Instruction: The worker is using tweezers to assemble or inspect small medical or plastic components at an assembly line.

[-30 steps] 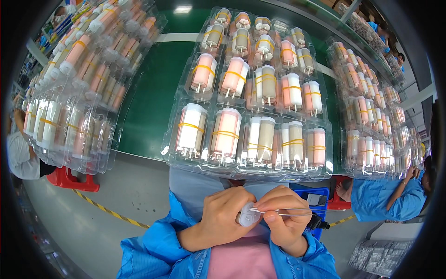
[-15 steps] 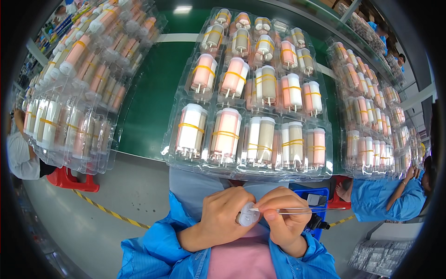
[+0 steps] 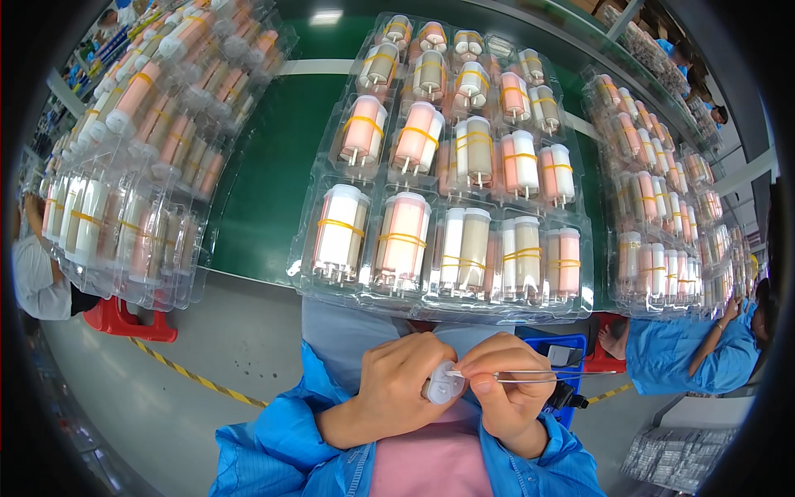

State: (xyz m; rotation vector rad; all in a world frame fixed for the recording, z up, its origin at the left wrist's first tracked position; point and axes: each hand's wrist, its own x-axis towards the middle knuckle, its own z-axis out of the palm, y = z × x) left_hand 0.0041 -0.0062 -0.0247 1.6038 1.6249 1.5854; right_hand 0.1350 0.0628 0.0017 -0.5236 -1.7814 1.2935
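Hands meet close over my lap: my left hand is curled shut around a small white cap, and my right hand pinches thin metal tweezers whose tip touches that cap. Beyond them (on the green table) sits a clear tray of banded white and pink cylinders.

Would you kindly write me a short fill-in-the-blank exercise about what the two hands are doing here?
1. The left hand holds a small ____ plastic part.
2. The right hand pinches thin metal ____ against that part.
3. The bundles in the clear trays are bound with ____ rubber bands.

Missing words: white; tweezers; yellow
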